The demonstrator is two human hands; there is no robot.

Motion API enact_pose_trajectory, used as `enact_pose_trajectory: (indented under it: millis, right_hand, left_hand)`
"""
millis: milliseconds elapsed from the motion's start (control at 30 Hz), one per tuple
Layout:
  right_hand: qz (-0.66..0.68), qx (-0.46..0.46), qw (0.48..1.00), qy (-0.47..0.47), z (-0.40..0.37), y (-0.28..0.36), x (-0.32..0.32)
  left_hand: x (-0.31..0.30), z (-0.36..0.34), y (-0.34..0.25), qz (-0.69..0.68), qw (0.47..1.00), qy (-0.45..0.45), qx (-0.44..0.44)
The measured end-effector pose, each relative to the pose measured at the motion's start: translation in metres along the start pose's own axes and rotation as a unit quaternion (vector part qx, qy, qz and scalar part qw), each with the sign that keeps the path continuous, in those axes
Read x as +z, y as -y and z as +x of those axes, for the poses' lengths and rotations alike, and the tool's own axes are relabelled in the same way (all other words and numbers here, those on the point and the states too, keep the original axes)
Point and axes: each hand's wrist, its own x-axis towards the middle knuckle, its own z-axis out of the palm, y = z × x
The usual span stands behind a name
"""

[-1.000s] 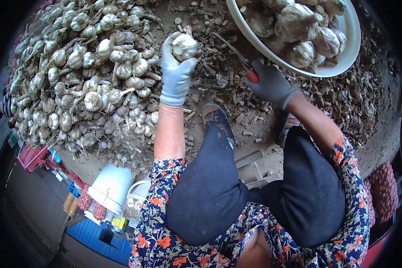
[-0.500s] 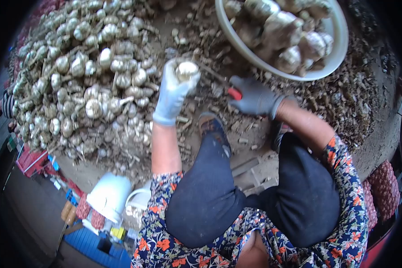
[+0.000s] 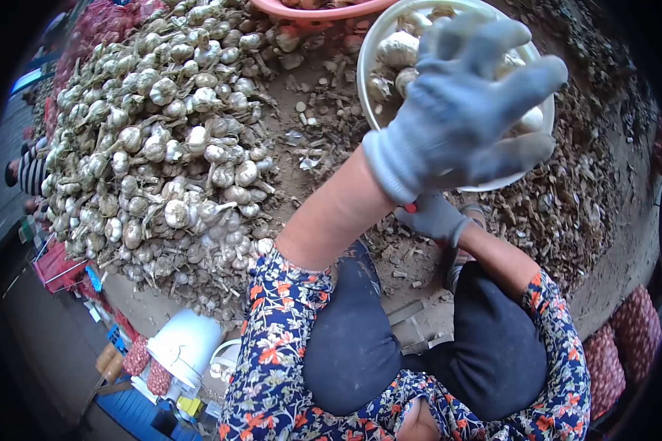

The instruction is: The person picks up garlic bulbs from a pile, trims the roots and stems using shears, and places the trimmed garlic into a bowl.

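My left hand [image 3: 467, 110], in a grey-white glove, is stretched over the white tub [image 3: 365, 81] with its fingers spread and nothing in them. Garlic bulbs [image 3: 399, 50] lie in the tub, partly hidden by that hand. Below the tub, my right hand [image 3: 435, 218], gloved too, is closed around a red-handled tool [image 3: 410, 208]; the rest of the tool is hidden. A large heap of garlic bulbs with stems [image 3: 154, 147] lies on the left.
A pink basin [image 3: 324, 10] stands at the top edge. Cut stems and husks [image 3: 588, 176] cover the ground on the right. A white bucket [image 3: 187, 342] stands lower left, and filled net sacks [image 3: 635, 331] lie lower right. A person in stripes [image 3: 32, 173] is far left.
My left hand has moved from beside the heap to above the tub, and the garlic bulb it held has left its fingers. My right hand is lower, still around the red handle. The view has shifted.
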Motion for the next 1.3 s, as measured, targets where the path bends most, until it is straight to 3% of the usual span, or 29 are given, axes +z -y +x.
enact_pose_trajectory:
  millis: [33,67,100,133,167,200,267,333,400,467,533,600,667,767,800,900,1033,1100,1200,1267,1300]
  right_hand:
    - [0.009,0.028,0.999,0.013,-0.005,0.008,-0.011]
    - [0.018,0.059,0.998,0.028,-0.011,0.012,-0.018]
    - [0.012,0.048,0.999,0.019,-0.016,0.013,-0.023]
    - [0.011,0.045,0.999,0.016,-0.016,0.013,-0.029]
    - [-0.027,0.023,0.999,0.009,-0.015,0.013,-0.033]
    - [-0.061,0.005,0.998,0.005,-0.016,0.012,-0.034]
    - [-0.039,0.022,0.999,-0.012,-0.014,0.01,-0.032]
    - [-0.05,0.062,0.994,0.076,-0.009,0.006,-0.034]
    - [-0.066,0.05,0.995,0.054,-0.007,0.01,-0.031]
    - [-0.073,0.142,0.983,0.093,0.0,0.019,-0.033]
    - [-0.063,0.12,0.989,0.056,0.006,0.024,-0.028]
    - [-0.051,0.108,0.993,0.016,0.015,0.025,-0.024]
    - [-0.041,-0.057,0.992,-0.109,0.026,0.026,-0.014]
    - [-0.06,-0.061,0.991,-0.103,0.039,0.04,-0.011]
    - [-0.032,-0.016,0.999,-0.029,0.045,0.041,-0.011]
    - [0.029,0.008,0.999,0.029,0.049,0.051,-0.008]
    - [0.1,-0.004,0.995,0.02,0.048,0.046,0.003]
    - [0.197,0.007,0.979,0.052,0.047,0.04,0.011]
    - [0.238,0.027,0.968,0.075,0.037,0.041,0.018]
    - [0.217,-0.023,0.975,0.05,0.037,0.025,0.03]
    - [0.253,0.06,0.962,0.079,0.03,0.029,0.026]
  left_hand:
    - [-0.013,-0.005,0.017,-0.021,0.998,-0.008,0.053]
    - [-0.025,-0.023,0.042,0.005,0.995,-0.078,0.053]
    - [-0.049,-0.039,0.052,0.052,0.997,-0.051,-0.015]
    - [-0.062,-0.065,0.078,0.125,0.956,-0.093,-0.249]
    - [-0.07,-0.067,0.096,0.07,0.884,-0.175,-0.428]
    - [-0.094,-0.1,0.149,0.314,0.857,-0.068,-0.403]
    - [-0.111,-0.115,0.206,0.429,0.852,0.073,-0.291]
    - [-0.102,-0.106,0.228,0.467,0.78,0.244,-0.339]
    - [-0.1,-0.104,0.238,0.459,0.778,0.248,-0.351]
    - [-0.103,-0.104,0.229,0.459,0.749,0.212,-0.428]
    - [-0.105,-0.124,0.195,0.478,0.789,0.139,-0.36]
    - [-0.105,-0.142,0.146,0.425,0.809,0.147,-0.379]
    - [-0.109,-0.163,0.104,0.352,0.832,0.142,-0.404]
    - [-0.109,-0.173,0.067,0.314,0.826,0.143,-0.445]
    - [-0.108,-0.176,0.062,0.315,0.824,0.141,-0.449]
    - [-0.109,-0.18,0.051,0.329,0.825,0.156,-0.433]
    - [-0.114,-0.18,0.042,0.317,0.828,0.178,-0.427]
    - [-0.117,-0.175,0.034,0.308,0.832,0.184,-0.424]
    - [-0.122,-0.183,0.03,0.305,0.841,0.194,-0.402]
    - [-0.128,-0.187,0.026,0.269,0.839,0.219,-0.418]
    - [-0.135,-0.182,0.021,0.293,0.788,0.304,-0.448]
